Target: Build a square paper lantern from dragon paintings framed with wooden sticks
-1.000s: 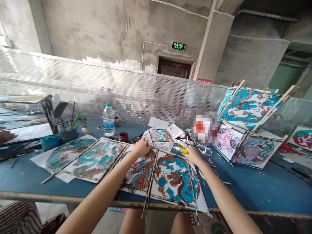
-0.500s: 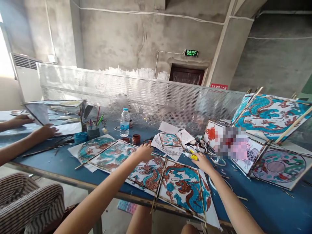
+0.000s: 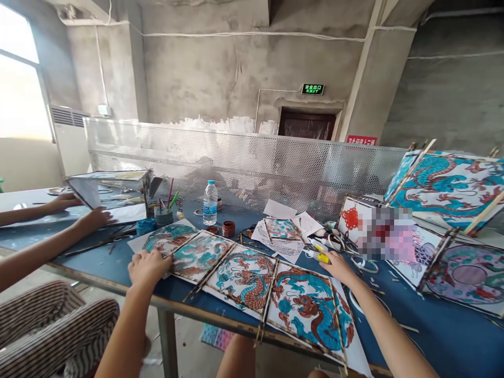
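A worker's right hand (image 3: pixel 339 268) is gripping a yellow-and-white tube (image 3: pixel 323 258), fingers closed around it, at three o'clock from a strip of painted dragon panels (image 3: pixel 247 278) lying along the table (image 3: pixel 118 273); the left hand (image 3: pixel 148 268) is bending over the strip's end at nine o'clock, its hold too hidden to tell. A small dragon picture (image 3: pixel 282 229) is lying at one o'clock, a water bottle (image 3: pixel 210 203) is standing at eleven, a co-worker's hands (image 3: pixel 92 223) are resting by a paper-covered frame (image 3: pixel 108 176) at ten, and a stick-framed dragon painting (image 3: pixel 452 184) is standing at two
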A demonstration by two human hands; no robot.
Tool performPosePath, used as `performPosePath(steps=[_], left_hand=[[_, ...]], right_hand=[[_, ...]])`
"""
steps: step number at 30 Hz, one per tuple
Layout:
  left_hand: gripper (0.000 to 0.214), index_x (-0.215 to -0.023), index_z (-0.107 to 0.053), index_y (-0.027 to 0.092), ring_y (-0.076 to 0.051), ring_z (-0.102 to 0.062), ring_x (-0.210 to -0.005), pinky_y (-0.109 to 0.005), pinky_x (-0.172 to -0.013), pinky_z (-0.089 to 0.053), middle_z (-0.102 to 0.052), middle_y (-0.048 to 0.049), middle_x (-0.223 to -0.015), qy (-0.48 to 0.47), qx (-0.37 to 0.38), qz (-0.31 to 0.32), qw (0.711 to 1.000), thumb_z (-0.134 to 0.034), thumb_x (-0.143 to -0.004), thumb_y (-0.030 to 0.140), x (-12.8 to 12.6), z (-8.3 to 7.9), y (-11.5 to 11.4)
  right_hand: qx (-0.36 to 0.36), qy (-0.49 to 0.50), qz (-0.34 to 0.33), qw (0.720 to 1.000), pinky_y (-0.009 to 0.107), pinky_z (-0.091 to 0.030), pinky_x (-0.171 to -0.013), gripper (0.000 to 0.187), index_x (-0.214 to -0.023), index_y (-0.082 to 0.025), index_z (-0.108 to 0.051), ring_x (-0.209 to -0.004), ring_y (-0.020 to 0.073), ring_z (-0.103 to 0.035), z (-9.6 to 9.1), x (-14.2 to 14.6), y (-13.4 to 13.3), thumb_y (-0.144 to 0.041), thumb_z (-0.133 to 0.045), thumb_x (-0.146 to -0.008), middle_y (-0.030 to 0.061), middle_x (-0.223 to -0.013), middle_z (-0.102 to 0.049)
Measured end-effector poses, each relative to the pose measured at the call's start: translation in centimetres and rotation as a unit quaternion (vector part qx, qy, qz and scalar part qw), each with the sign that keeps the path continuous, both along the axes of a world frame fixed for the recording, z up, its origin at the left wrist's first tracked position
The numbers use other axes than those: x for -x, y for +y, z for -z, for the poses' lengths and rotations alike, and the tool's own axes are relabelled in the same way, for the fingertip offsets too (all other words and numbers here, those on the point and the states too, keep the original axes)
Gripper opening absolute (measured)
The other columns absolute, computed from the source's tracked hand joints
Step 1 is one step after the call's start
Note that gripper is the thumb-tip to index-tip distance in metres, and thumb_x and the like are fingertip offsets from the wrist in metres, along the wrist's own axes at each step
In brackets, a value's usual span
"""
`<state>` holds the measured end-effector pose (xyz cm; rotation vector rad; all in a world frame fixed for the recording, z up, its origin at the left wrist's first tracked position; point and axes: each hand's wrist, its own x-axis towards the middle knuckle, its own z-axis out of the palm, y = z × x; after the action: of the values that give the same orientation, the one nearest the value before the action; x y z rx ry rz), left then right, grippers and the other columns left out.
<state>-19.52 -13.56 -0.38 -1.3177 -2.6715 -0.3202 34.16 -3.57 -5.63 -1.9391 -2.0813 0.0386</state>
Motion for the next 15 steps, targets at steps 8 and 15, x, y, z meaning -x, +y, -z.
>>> performPosePath(steps=[8, 15], left_hand=[[0.058, -0.106, -0.061, 0.007, -0.037, -0.045, -0.111, -0.04, -0.087, -0.036, -0.054, -0.0224, -0.117, -0.005, 0.008, 0.01, 1.0, -0.034, -0.076, 0.049, 0.6, 0.1, -0.4], [0.053, -0.098, -0.059, 0.012, -0.031, -0.055, -0.1, -0.032, -0.075, -0.041, -0.063, -0.0178, -0.106, -0.083, -0.018, 0.03, 0.996, -0.029, -0.082, 0.052, 2.5, -0.2, -0.1]], right_hand=[[0.006, 0.005, -0.001, 1.0, 0.034, -0.041, -0.085, 0.042, -0.118, -0.022, -0.054, -0.109, 0.027, -0.05, 0.4, -0.3, 0.4, -0.034, -0.047, -0.079, 0.0093, -0.119, -0.055], [0.001, -0.004, -0.006, 1.0, 0.033, -0.04, -0.087, 0.04, -0.118, -0.022, -0.054, -0.111, 0.0253, -0.049, 0.5, -0.4, 0.4, -0.032, -0.047, -0.079, 0.0085, -0.117, -0.055]])
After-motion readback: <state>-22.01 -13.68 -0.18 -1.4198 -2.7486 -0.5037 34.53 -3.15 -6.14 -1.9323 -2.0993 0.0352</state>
